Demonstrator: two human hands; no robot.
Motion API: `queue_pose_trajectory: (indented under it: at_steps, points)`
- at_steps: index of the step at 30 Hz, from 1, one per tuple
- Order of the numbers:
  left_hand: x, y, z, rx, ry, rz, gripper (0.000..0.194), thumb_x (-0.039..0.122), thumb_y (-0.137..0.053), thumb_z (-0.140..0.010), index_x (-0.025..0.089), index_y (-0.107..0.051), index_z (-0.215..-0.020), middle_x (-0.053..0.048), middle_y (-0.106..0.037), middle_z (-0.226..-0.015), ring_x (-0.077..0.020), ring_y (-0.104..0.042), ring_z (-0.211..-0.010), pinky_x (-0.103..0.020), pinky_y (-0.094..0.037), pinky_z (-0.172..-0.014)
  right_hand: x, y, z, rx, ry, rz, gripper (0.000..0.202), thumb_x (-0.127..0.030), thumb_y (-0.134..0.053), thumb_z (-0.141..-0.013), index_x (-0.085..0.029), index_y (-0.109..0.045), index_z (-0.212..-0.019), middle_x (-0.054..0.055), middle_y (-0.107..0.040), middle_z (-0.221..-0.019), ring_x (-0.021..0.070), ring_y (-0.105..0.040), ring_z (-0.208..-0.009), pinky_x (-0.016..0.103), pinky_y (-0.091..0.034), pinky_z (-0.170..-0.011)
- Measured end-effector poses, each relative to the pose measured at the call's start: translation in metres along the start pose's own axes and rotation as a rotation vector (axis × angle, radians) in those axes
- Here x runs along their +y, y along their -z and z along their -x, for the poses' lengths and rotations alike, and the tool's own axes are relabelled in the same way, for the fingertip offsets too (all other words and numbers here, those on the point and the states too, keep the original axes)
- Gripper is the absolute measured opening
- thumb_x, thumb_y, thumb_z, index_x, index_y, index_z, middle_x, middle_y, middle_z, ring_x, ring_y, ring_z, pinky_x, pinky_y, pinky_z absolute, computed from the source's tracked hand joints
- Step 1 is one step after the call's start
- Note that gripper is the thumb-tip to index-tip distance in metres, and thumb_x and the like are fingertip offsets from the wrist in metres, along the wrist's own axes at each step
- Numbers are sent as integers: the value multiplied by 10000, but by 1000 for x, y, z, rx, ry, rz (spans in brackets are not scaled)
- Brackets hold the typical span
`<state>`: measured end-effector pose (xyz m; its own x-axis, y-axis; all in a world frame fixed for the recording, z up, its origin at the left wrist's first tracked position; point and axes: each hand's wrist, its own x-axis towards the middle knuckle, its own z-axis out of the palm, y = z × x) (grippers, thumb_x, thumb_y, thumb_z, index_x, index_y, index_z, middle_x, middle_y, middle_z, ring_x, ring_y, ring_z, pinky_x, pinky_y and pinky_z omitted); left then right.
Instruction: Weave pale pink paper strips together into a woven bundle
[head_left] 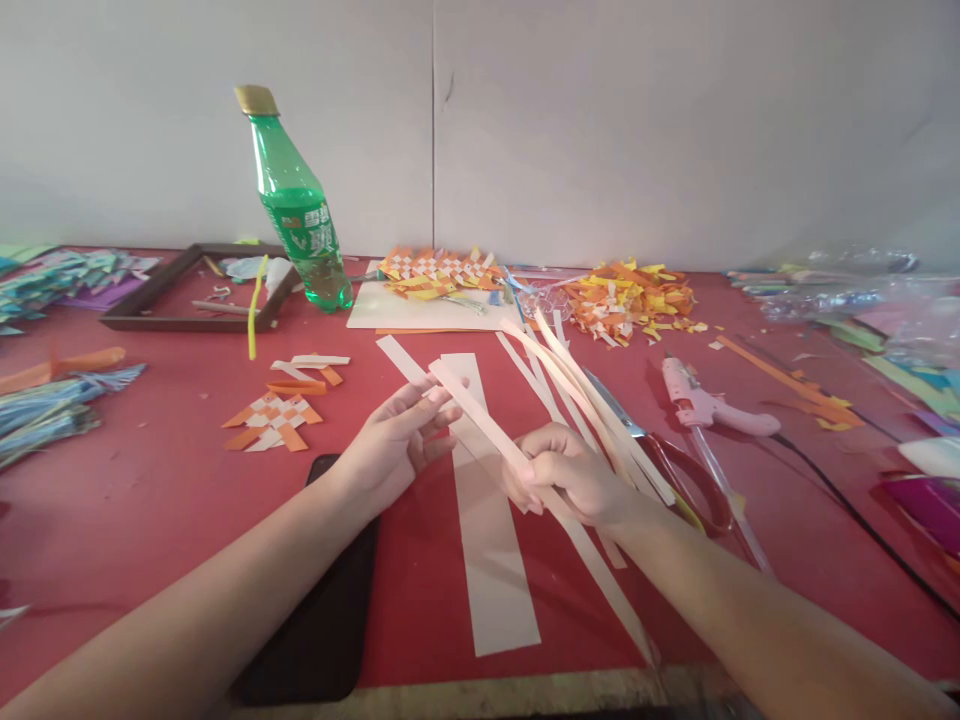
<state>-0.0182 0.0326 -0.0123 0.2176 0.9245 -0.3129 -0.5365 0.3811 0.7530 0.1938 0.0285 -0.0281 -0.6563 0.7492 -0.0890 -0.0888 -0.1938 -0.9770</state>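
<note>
- In the head view, we see our right hand (570, 465) closed in a pinch on a pale paper strip (480, 415), thumb against curled fingers.
- Our left hand (409, 430) is partly curled, with its thumb and fingertips lightly nipping the strip's far end.
- The strip slants between our hands, raised above the red worktop (172, 550); a wide paper piece (495, 590) lies beneath them, and loose strips (611, 410) just beside the right hand.
- We judge it feather-light, springy lengthwise and easily creased; we would hold its flat faces near each end, gently, since a hard squeeze could kink it.
</note>
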Motion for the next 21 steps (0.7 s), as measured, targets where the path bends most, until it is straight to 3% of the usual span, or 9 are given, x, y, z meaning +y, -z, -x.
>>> queue_pose_trajectory:
  at_steps: [3, 8, 12, 21]
  points:
    - [2, 2, 0, -41, -86, 53, 321, 144, -604, -897, 284, -630, -1185, -24, -604, -1340, -108, -655, -926, -204, -588, -680, -4, -2, -1, -9, -4, -39, 255, -181, -513, -721, -169, -510, -466, 4, -518, -454, 126, -452, -455, 284, -323, -490]
    - [0, 2, 1, -99, -204, 73, 457, 160, -593, -912, 399, -561, -1300, 14, -617, -1346, -117, -654, -1017, -257, -584, -819, -7, -5, -2, -24, -28, -71, 270, -194, -516, -712, -173, -475, -446, -4, -507, -438, 107, -421, -428, 273, -284, -464]
    - [-2, 2, 1, -61, -297, 48, 392, 160, -632, -883, 373, -646, -1212, 6, -674, -1258, -98, -665, -916, -229, -586, -786, -7, -5, -3, -15, -30, -73, 284, -197, -512, -723, -178, -462, -444, -12, -491, -428, 106, -423, -428, 271, -294, -466]
    - [-3, 1, -1, 84, -353, 7, 228, 207, -765, -764, 268, -755, -984, -12, -729, -1095, -153, -652, -1000, -224, -584, -739, -8, -4, -2, -49, -6, -58, 330, -199, -518, -749, -178, -451, -426, -7, -500, -439, 105, -450, -449, 266, -315, -483]
